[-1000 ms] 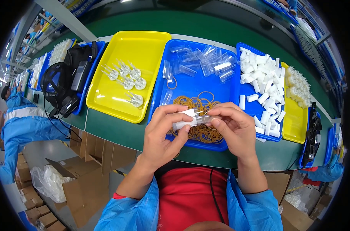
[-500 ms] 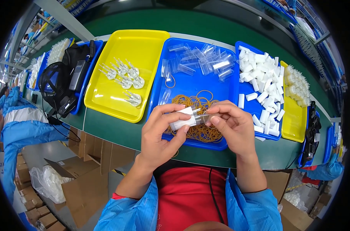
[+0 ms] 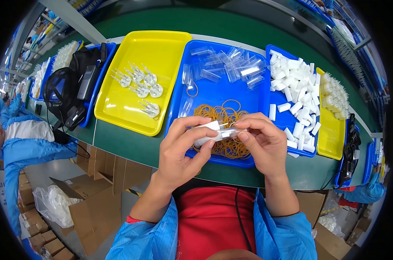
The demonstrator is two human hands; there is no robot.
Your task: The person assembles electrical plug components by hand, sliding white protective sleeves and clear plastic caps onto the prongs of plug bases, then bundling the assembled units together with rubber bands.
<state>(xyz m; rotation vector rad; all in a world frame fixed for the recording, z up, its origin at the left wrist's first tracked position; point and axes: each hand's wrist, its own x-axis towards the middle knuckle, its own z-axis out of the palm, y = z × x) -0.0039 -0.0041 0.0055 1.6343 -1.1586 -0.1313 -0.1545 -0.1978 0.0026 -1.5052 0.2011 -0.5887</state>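
Observation:
Above the front of the middle blue tray (image 3: pixel 218 92), my left hand (image 3: pixel 178 149) grips a white plug-like block (image 3: pixel 206 132) between thumb and fingers. Metal pins stick out of the block's right end. My right hand (image 3: pixel 265 141) pinches a small clear plastic sleeve (image 3: pixel 231 133), lined up against the pinned end; fingertips partly hide it, so how far it covers the pins is unclear. Beneath both hands lies a heap of tan rubber bands (image 3: pixel 231 149). Loose clear plastic sleeves (image 3: pixel 211 65) are scattered at the tray's far end.
To the left, a yellow tray (image 3: pixel 162 52) carries several white round pieces with metal pins (image 3: pixel 140 80). White blocks (image 3: pixel 298 93) fill another blue tray at right, beside a yellow tray (image 3: pixel 330 145) of pinned pieces. Black gear (image 3: pixel 62 91) and a person in blue (image 3: pixel 27 147) are far left.
The clear sleeve and my right fingertips have shifted slightly against the block's pinned end. The block is tilted a little differently in my left hand.

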